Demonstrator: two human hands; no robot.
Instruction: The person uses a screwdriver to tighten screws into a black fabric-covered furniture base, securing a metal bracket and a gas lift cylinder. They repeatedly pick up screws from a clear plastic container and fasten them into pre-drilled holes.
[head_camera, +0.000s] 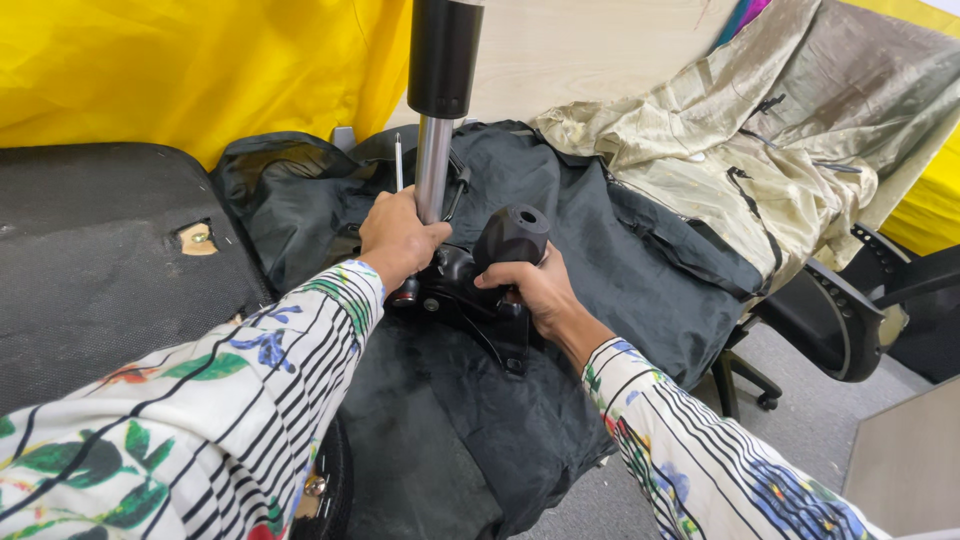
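A chair gas-lift cylinder (436, 120), black on top and shiny metal below, stands upright in a black metal seat mechanism (470, 295). My left hand (397, 240) grips the base of the metal shaft where it meets the mechanism. My right hand (535, 290) is closed around a black rubber mallet head (512, 236) just right of the shaft. The mechanism sits on an upturned seat wrapped in black fabric (590, 230).
A black mesh chair part (90, 260) with a small tear lies at the left. Crumpled beige fabric (740, 140) lies at the upper right, yellow cloth (190, 60) behind. A black office chair (840, 310) stands at the right on grey floor.
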